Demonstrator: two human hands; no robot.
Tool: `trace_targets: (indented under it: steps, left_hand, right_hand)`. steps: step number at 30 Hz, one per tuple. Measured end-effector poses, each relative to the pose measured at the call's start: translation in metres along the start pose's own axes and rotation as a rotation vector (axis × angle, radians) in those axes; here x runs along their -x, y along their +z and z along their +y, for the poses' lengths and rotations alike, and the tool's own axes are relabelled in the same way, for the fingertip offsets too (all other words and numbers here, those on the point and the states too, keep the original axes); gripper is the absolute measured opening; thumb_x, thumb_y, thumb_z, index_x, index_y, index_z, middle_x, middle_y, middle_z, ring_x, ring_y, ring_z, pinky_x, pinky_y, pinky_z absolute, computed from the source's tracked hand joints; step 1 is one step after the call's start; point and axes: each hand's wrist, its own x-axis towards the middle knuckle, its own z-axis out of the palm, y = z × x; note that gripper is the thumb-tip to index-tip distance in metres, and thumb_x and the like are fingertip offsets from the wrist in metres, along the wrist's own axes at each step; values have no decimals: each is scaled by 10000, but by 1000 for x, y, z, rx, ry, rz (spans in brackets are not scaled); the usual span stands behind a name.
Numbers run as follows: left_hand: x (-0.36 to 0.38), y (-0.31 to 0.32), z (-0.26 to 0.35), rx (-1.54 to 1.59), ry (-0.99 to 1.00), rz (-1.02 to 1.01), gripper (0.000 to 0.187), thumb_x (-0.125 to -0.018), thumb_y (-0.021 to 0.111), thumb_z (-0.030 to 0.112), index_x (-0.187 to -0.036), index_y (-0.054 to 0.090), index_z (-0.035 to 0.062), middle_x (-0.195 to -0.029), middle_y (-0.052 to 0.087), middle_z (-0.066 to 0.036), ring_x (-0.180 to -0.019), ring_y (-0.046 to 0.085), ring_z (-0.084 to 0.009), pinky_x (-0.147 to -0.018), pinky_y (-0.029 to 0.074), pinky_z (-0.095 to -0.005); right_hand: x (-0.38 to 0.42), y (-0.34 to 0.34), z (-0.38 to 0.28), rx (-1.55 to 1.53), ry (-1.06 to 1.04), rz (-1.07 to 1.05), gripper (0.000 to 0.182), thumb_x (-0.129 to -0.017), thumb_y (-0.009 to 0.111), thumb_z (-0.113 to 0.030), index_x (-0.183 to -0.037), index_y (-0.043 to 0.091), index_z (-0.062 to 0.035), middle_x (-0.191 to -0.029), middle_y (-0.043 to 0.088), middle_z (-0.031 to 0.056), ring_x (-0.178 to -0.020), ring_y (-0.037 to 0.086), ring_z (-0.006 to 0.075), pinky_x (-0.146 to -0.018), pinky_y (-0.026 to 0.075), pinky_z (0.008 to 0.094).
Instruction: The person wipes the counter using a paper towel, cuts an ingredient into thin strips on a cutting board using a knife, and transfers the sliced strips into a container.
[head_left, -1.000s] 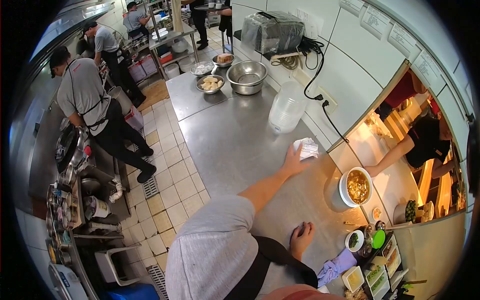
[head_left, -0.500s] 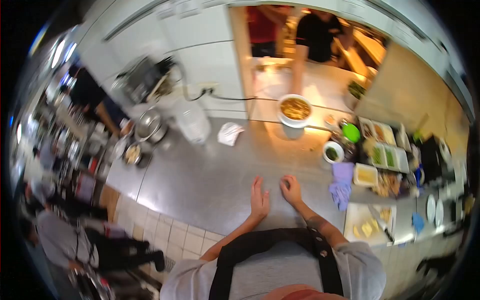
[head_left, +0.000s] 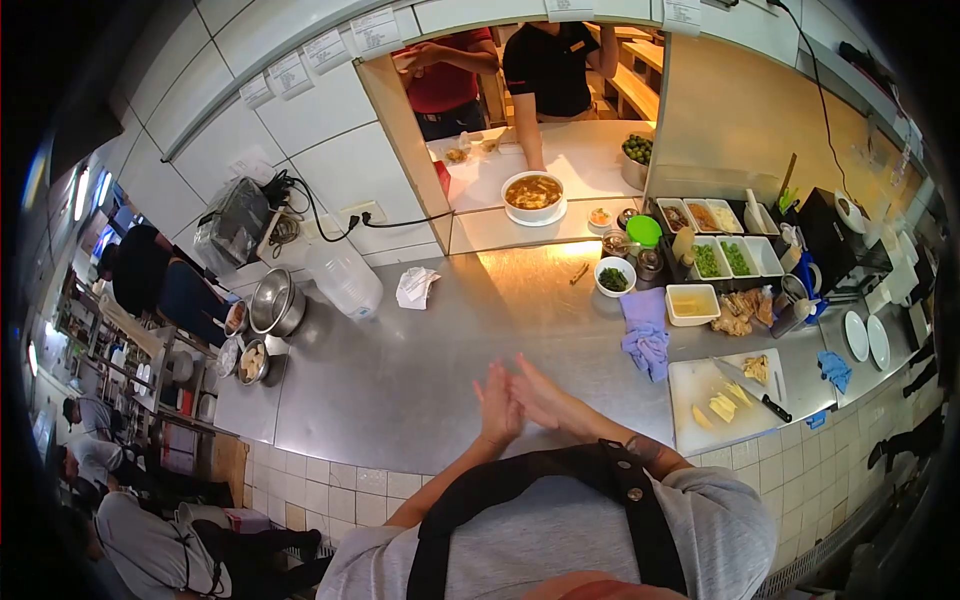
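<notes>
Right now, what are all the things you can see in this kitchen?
Soup bowl: one, white, on the serving hatch ledge.
Cloth: one, purple, on the steel counter.
Cutting board: one, white, right of the hands, with a knife and yellow slices.
Crumpled paper: one, white, near the wall.
Plastic tub stack: one, clear, beside the paper.
Metal bowls: several, silver, counter's left end.
Left hand: pressed against the right hand, both empty, above the counter.

Cloth [head_left: 645, 335] lies on counter [head_left: 420, 370], left of cutting board [head_left: 725, 400]
</notes>
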Motion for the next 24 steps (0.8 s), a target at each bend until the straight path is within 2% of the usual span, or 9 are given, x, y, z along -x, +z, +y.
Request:
trace_targets:
  steps: [2,5,8,12,14,17,18,21,24]
  left_hand:
    - [10,9,-26,-114,-139,-61,659,-986,348,507,-1466,389,57,-1494,408,-178,-1372,377,-414,-1104,135,-675]
    - [17,30,-36,-189,-301,-201,681,-984,351,525,-1468,378,46,-1495,403,-185,-1362,391,-394,-1095,188,-638]
    - [15,14,-32,534,-607,-303,705,-982,354,544,-1470,368,36,-1495,398,-192,-1352,406,-373,-1086,241,-600]
    - [-2,-40,-5,1986,-1053,-285,737,-980,358,569,-1473,353,22,-1497,391,-202,-1339,425,-346,-1073,311,-550]
    - [-26,-66,24,2234,-1028,-374,753,-978,360,581,-1474,346,15,-1497,387,-206,-1332,434,-333,-1067,346,-525]
    - [-66,-91,85,1979,-871,-433,748,-985,359,584,-1464,369,10,-1474,421,-211,-1310,466,-311,-1068,381,-493]
    - [-78,-94,107,1796,-808,-450,728,-992,357,574,-1453,399,12,-1451,459,-211,-1295,487,-303,-1076,381,-485]
    - [-93,-70,72,2370,-715,-639,603,-1013,383,518,-1268,575,7,-1260,603,-191,-1158,572,-294,-1019,420,-454]
    - [-112,-26,65,2005,-613,-861,434,-1031,428,401,-1020,643,23,-1003,661,-146,-933,622,-237,-880,485,-392]
  right_hand:
    - [4,8,-25,-40,30,-84,726,-1013,263,-612,-1546,250,-119,-1633,158,95,-1484,205,286,-1167,250,472]
    - [20,75,-32,349,-442,-98,688,-995,344,-598,-1502,377,-134,-1577,314,114,-1473,248,287,-1168,252,461]
    - [27,76,-29,1486,-1061,-49,655,-950,514,-486,-1509,365,-177,-1587,293,120,-1458,267,360,-1143,269,512]
    - [4,-9,19,1817,-947,-47,648,-916,579,-431,-1489,395,-192,-1502,411,144,-1411,338,377,-1096,310,551]
    - [27,-14,6,1839,-902,164,637,-915,586,-424,-1477,407,-184,-1460,457,143,-1381,386,366,-1068,329,578]
    - [46,-49,7,1484,-811,442,659,-881,651,-309,-1481,405,-192,-1439,470,133,-1269,495,350,-994,394,530]
    - [56,-63,16,1610,-736,538,657,-870,662,-275,-1470,411,-183,-1429,466,139,-1246,509,353,-983,409,521]
    - [89,-95,43,1772,-536,687,649,-840,689,-188,-1434,430,-159,-1398,455,158,-1195,537,359,-958,453,484]
    - [142,-107,81,1526,-446,692,607,-822,699,-140,-1381,463,-134,-1363,455,171,-1181,542,361,-953,487,434]
